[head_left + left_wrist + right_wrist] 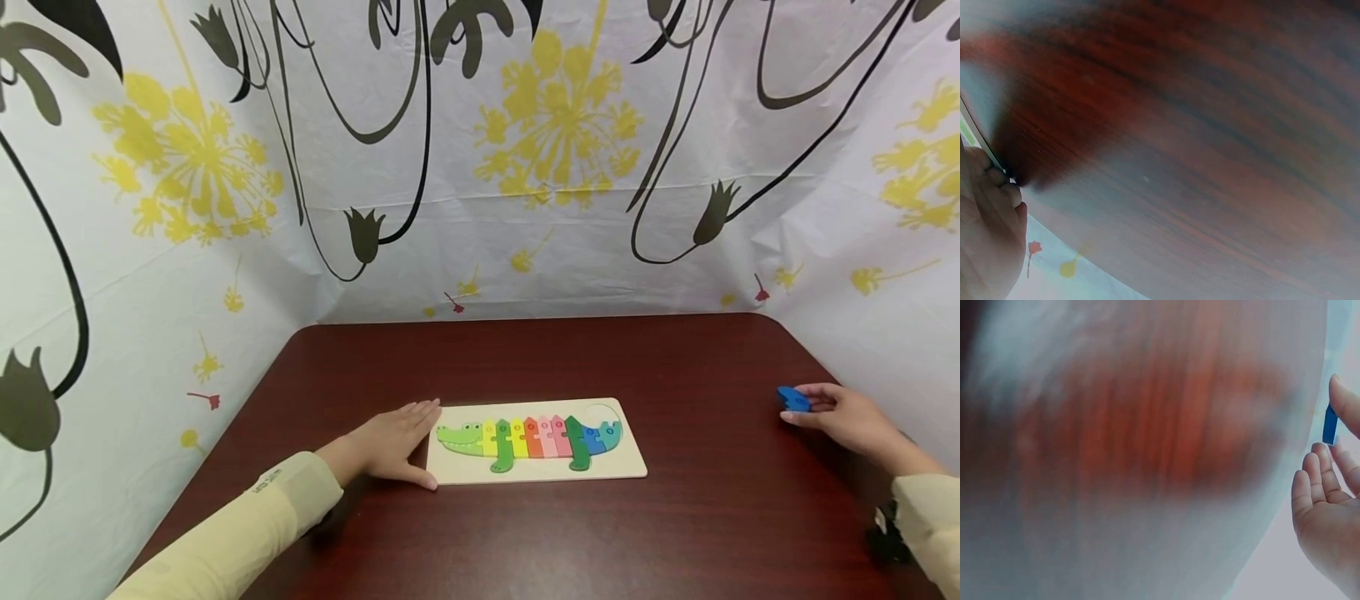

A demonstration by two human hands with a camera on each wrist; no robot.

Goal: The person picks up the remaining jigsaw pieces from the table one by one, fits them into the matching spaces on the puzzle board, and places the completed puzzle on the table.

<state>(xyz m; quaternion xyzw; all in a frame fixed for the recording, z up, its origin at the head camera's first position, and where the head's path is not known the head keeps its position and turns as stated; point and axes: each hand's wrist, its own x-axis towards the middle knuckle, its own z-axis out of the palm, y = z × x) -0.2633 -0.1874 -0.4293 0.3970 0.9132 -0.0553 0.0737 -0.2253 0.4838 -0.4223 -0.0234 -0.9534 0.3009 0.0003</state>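
A pale wooden puzzle board (536,472) lies on the table in the head view. Set in it is a colourful crocodile (532,437) made of interlocking numbered pieces, green at the head and blue at the tail, with an empty curved recess (604,412) above the tail. My left hand (393,442) rests at the board's left end, fingers extended along its edge; the left wrist view catches this hand (991,219) at far left. Well right of the board, my right hand (843,417) pinches a blue puzzle piece (793,400) between thumb and fingers, its edge showing in the right wrist view.
The dark red-brown table (495,533) has rounded far corners. White cloth (450,167) printed with yellow flowers and dark stems hangs behind it and along both sides. A dark object (888,533) sits beneath the right sleeve.
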